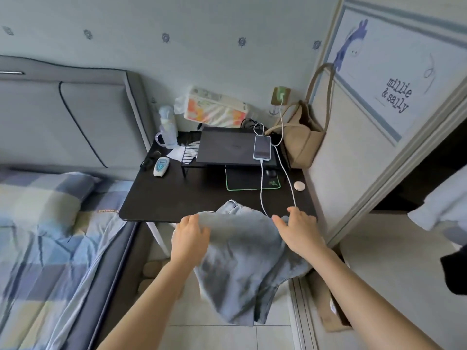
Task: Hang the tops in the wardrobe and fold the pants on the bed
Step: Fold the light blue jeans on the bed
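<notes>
Jeans [242, 269] hang between my two hands at the near edge of the black counter [177, 198]. My left hand [190, 234] grips the fabric's upper left edge, my right hand [298, 229] pinches the upper right. Beyond them on the counter, a phone [262, 150] lies on a closed laptop [227, 147]. Left of the counter is the bed [50, 236].

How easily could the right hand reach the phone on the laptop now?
Probably yes, but not freely: the right hand grips the jeans, and the white cable runs across the desk toward the phone.
</notes>
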`<state>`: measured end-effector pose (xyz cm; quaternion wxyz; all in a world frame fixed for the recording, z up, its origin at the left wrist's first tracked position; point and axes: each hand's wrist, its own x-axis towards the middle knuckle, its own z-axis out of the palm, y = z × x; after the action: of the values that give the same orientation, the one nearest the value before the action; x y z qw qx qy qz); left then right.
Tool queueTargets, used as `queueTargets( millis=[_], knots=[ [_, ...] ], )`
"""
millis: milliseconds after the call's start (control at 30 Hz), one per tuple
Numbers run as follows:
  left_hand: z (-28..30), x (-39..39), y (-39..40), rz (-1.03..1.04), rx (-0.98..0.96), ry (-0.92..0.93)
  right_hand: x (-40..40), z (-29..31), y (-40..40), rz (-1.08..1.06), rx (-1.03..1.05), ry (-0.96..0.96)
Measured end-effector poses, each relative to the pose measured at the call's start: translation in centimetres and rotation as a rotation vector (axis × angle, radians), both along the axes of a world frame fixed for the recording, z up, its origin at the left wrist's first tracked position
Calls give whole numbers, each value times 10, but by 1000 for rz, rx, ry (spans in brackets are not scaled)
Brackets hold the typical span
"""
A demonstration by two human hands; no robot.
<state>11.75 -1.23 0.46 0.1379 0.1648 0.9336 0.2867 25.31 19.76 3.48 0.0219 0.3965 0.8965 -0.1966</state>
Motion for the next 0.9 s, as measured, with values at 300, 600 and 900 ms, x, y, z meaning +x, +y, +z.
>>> queueTargets(
  millis=[300, 600, 900],
  knots=[
    [-17, -55, 28, -121, -321, -177, -37, -24, 4, -146, 70, -69],
    [9, -63, 23, 411, 644, -641, -24, -10, 0, -233, -47, 448],
    [35, -44, 4, 473, 624, -1063, 4, 5, -25, -354, -249, 521]
  ],
)
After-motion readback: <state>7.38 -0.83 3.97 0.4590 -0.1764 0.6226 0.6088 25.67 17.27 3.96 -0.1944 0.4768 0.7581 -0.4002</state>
